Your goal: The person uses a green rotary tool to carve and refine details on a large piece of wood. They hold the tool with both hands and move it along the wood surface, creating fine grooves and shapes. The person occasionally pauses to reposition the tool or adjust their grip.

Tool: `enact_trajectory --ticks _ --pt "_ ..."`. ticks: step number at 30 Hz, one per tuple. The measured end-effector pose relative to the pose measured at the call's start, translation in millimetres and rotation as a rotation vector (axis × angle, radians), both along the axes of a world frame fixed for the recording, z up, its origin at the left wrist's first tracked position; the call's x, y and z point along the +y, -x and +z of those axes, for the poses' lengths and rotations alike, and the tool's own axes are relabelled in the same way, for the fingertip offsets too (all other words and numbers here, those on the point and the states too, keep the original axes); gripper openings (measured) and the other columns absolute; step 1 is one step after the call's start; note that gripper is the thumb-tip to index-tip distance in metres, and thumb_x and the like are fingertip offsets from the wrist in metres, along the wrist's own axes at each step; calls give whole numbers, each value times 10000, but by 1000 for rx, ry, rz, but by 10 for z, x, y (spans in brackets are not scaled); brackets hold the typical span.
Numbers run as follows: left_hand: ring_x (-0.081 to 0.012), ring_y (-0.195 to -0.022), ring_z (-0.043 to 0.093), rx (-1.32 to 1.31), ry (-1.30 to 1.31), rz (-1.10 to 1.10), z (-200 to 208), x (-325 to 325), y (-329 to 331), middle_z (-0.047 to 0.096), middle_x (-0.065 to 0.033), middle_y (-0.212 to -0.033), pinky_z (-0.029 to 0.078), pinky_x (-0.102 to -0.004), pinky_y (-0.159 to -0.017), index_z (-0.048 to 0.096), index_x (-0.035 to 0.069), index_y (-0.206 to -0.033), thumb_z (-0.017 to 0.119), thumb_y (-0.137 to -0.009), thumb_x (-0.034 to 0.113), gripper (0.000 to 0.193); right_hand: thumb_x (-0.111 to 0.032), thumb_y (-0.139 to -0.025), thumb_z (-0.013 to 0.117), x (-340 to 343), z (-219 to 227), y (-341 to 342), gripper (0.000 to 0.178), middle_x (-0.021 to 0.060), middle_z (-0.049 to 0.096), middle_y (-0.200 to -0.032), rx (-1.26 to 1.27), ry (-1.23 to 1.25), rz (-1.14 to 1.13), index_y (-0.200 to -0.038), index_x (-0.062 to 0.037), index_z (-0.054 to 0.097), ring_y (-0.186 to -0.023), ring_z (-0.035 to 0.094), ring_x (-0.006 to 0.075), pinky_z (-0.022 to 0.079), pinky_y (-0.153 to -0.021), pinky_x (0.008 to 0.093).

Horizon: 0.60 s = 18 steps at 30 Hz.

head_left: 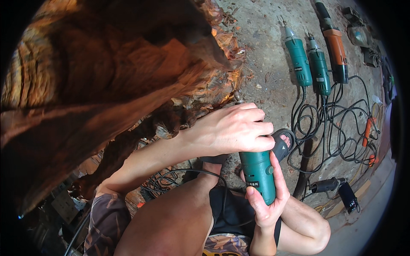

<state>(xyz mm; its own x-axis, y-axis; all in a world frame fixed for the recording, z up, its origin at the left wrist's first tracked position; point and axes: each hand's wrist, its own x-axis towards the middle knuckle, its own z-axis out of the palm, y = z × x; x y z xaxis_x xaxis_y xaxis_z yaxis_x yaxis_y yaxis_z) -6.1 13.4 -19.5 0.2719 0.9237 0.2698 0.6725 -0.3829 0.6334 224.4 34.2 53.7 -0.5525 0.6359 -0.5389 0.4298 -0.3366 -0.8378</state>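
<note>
On the green cylindrical power tool (pixel 256 166), your left hand (pixel 235 129) curls its fingers around the front, your right hand (pixel 273 210) around the rear.

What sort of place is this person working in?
Probably a woodcarving workshop: a large reddish-brown piece of wood fills one side, beside a handheld green die grinder, and an orange grinder lies on the floor.
</note>
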Motion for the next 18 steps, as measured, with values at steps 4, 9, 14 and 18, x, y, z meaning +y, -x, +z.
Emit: enact_trajectory --ticks 4,9,14,18 --pt "-218 -961 600 9 5 17 19 2 17 570 -24 -948 529 -356 -885 612 110 -995 661 -737 180 271 -89 -791 795 22 47 83 771 237 657 -1292 51 30 -97 -1467 120 489 -1182 632 249 480 -1050 363" --pt "-219 -952 605 7 0 49 20 -11 24 586 -23 -961 525 -355 -869 629 107 -1004 668 -731 181 286 -52 -771 781 105 42 91 780 233 657 -1300 81 28 -49 -1472 118 484 -1170 646 249 491 -1036 356" --pt "-216 -944 608 4 16 39 21 -36 10 583 -22 -954 525 -353 -858 634 104 -1003 668 -729 183 288 -48 -770 774 135 107 79 778 235 649 -1318 25 119 -53 -1472 120 483 -1177 646 248 496 -1029 349" --pt "-212 -930 605 -34 3 9 5 -42 -17 569 -22 -934 526 -352 -848 628 102 -996 664 -732 185 280 -40 -777 769 77 55 -7 778 234 643 -1330 87 41 -30 -1477 124 472 -1183 643 245 492 -1037 348"
